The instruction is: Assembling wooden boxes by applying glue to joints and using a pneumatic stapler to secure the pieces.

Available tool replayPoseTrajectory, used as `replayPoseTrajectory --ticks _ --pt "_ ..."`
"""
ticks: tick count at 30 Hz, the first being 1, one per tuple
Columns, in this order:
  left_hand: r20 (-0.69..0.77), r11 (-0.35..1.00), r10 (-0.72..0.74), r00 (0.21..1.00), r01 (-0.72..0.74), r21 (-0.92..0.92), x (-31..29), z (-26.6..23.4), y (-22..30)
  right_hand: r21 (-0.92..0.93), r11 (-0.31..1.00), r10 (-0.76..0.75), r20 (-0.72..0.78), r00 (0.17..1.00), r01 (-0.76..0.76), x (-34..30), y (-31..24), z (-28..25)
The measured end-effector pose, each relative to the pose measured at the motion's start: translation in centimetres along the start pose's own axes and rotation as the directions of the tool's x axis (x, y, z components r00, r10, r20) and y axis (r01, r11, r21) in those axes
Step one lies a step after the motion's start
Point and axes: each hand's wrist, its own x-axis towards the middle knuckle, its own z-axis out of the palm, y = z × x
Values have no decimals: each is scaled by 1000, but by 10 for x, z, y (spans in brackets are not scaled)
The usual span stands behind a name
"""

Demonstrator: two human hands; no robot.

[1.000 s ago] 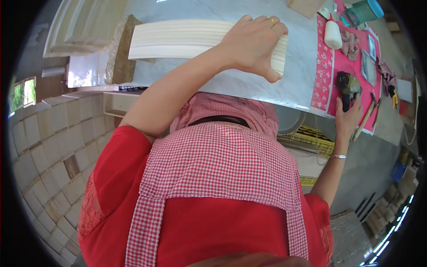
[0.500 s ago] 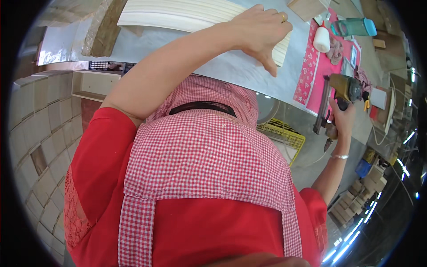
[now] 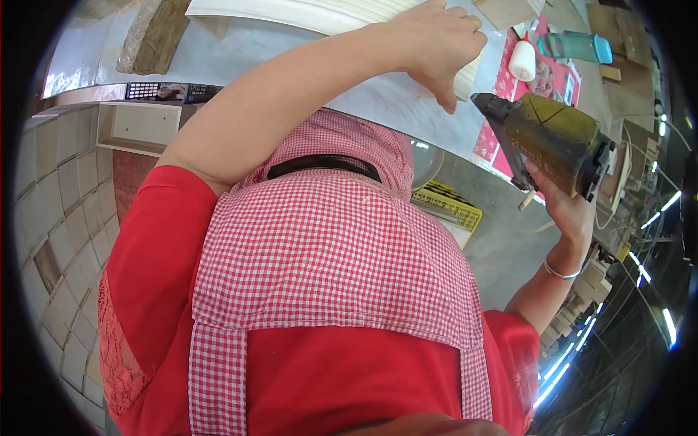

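Observation:
My left hand (image 3: 442, 52) reaches across to the right end of a pale, ribbed wooden panel (image 3: 291, 13) on the table. Its fingers curl over the panel and the thumb points down along the near side; their tips are partly hidden. In my right hand (image 3: 568, 207) is a nail gun (image 3: 549, 138), an olive and black power tool. It is raised just off the table's near edge, its narrow nose toward the panel's end and my left thumb. My fingers wrap its handle, mostly behind the tool body.
A white glue bottle (image 3: 522, 59) and a teal water bottle (image 3: 574, 46) lie on the right side. Wrapped wood (image 3: 154, 36) sits at the table's left. Below stand a yellow crate (image 3: 451, 205) and an open wooden box (image 3: 138, 125); stacked boards (image 3: 58, 218) fill the left.
My right hand has lifted the nail gun and turned it, so its nose now points left toward the panel. My left hand stays at the panel's end, with little change.

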Motion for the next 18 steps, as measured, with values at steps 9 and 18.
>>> replayPoseTrajectory --ticks 9,18 --pt "3 1000 -5 1000 5 -7 1 3 -2 -110 992 -47 115 992 60 16 -20 -1" --pt "-47 1000 13 999 -14 -26 1 6 -4 -134 988 -48 159 986 69 21 -20 -9"
